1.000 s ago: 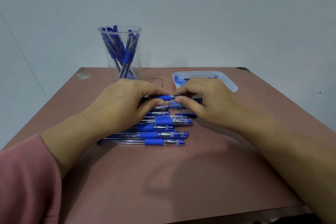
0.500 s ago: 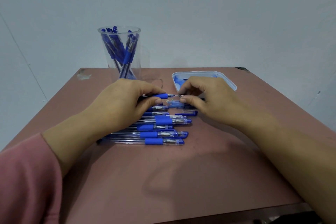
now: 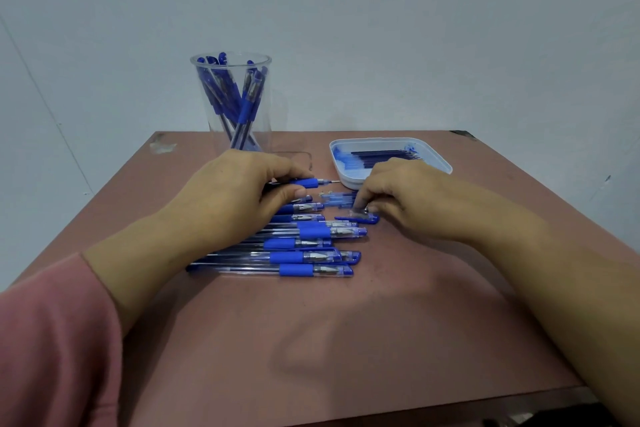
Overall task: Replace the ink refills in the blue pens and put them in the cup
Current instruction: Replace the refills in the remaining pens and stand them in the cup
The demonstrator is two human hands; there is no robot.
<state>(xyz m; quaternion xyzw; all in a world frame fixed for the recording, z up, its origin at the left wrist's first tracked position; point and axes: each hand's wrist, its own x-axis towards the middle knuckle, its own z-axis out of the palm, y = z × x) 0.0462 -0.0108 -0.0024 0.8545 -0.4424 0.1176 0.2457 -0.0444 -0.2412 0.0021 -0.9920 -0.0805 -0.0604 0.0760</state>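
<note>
The pen (image 3: 306,183) being worked on is held level just above the table (image 3: 346,340), at the far end of the row of waiting pens (image 3: 301,257). Its blue grip and thin bare tip point right, toward the tray (image 3: 446,168). The left hand (image 3: 239,198) grips its barrel, with fingers curled over it and the thumb pressed under the grip. The right hand (image 3: 401,194) curls downward, its fingertips pinching a small clear piece (image 3: 360,211) at the tabletop, just beside a loose blue cap (image 3: 358,218). This is probably the pen's nose cone, though it is too small to be sure.

To do this step well, she or he should park that piece touching the cap, so neither rolls off or gets lost among the waiting pens. The barrel should stay steady and level while the old refill is drawn straight out by its tip. A fresh one then comes from the refills (image 3: 384,154) in the tray. The cup (image 3: 207,97) stands behind, already holding several pens.
</note>
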